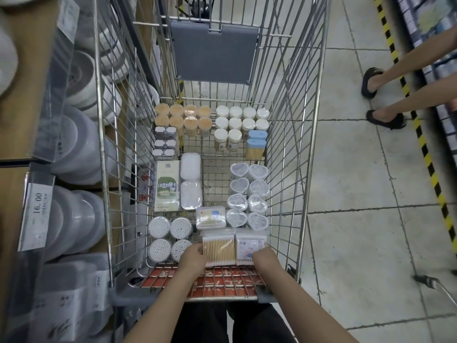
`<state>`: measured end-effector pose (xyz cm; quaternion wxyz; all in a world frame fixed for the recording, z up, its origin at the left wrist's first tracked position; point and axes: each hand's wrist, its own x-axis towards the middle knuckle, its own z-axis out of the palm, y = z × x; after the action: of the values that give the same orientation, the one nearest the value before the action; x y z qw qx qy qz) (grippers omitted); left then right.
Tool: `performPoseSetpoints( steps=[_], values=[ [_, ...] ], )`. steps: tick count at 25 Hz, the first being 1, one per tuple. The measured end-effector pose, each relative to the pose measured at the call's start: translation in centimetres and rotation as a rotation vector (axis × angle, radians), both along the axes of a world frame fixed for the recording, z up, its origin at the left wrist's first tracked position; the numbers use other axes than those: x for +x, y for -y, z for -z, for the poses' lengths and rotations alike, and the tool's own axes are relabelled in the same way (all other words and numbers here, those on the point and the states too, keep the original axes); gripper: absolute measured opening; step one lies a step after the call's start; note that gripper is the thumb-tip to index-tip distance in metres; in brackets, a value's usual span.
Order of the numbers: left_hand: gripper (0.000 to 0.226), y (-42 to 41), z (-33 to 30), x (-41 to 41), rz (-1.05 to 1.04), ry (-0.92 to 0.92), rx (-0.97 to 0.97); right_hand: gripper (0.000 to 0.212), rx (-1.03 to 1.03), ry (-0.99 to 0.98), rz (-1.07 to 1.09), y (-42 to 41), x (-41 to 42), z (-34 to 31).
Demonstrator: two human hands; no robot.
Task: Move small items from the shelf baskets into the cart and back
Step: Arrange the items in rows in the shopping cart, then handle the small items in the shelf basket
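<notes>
A: Status of the clear square pack of wooden cotton swabs [218, 251]?

B: Flat on the near end of the wire shopping cart [291, 169], sticks running toward the wearer. Left hand [191, 257] grips its left edge. Right hand [265, 259] grips the labelled swab pack [249, 246] touching it.

A: Other contents?

B: Heart-shaped tubs [248, 194], round swab tubs [170, 240], toothpick jars [183, 117].

Looking down into a wire metal shopping cart [291, 144] packed with small goods. Left hand [191, 258] touching the left edge of a clear square pack of wooden-stick cotton swabs [218, 248]; right hand [264, 259] resting on a neighbouring labelled swab pack [249, 245]. Just left, four round clear tubs of white swabs [170, 240]. Farther in, eight heart-shaped clear boxes [248, 196]. Along the left, shelves of white round containers [79, 149].
</notes>
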<state>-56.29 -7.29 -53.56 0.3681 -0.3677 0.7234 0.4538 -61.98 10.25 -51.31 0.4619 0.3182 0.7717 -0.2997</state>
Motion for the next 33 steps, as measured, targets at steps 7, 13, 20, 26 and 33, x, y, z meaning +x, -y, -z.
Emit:
performPoseSetpoints(
  steps=[7, 13, 20, 26, 33],
  values=[
    [0.036, 1.3, -6.8, 0.3, 0.199, -0.042, 0.003, 0.025, -0.084, -0.16, -0.336, -0.5, 0.6, -9.1],
    [0.019, 2.4, -17.4, 0.1, 0.481, -0.269, -0.228, 0.046, -0.075, -0.282, -0.651, -2.5, 0.5, -16.7],
    [0.034, 0.0, -26.9, 3.8, 0.269, -0.528, -0.451, 0.041, -0.102, -0.521, -0.951, -5.4, -0.5, -23.0],
    [0.028, -8.6, -30.9, 13.7, -0.242, -0.598, -0.561, 0.035, -0.252, -0.7, -1.347, -8.1, -0.2, -25.7],
    [0.025, -23.4, -32.3, 31.7, -0.866, -0.465, -0.706, 0.027, -0.61, -0.66, -1.855, -8.1, 10.3, -28.8]
  ],
)
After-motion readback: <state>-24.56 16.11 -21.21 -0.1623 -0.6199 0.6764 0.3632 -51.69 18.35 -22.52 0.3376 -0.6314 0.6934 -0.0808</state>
